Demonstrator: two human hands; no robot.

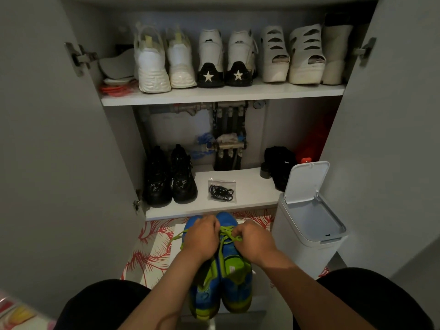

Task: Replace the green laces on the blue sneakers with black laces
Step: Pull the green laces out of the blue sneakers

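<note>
Two blue sneakers [234, 279] with green trim stand side by side on the floor between my knees, toes pointing at the cupboard. Their green laces [227, 232] run loose over the front of the right shoe, and one end trails off to the left. My left hand [201, 236] lies curled over the front of the left sneaker, fingers at the laces. My right hand [253, 240] pinches a green lace above the right sneaker. A clear bag of black laces [222, 192] lies on the cupboard's bottom shelf [252, 198], just beyond the shoes.
An open white lidded bin [309, 225] stands right of the sneakers. Black shoes [170, 179] sit on the bottom shelf at left, several white shoes [209, 60] on the upper shelf. Both cupboard doors stand open. A red-patterned mat [152, 253] covers the floor.
</note>
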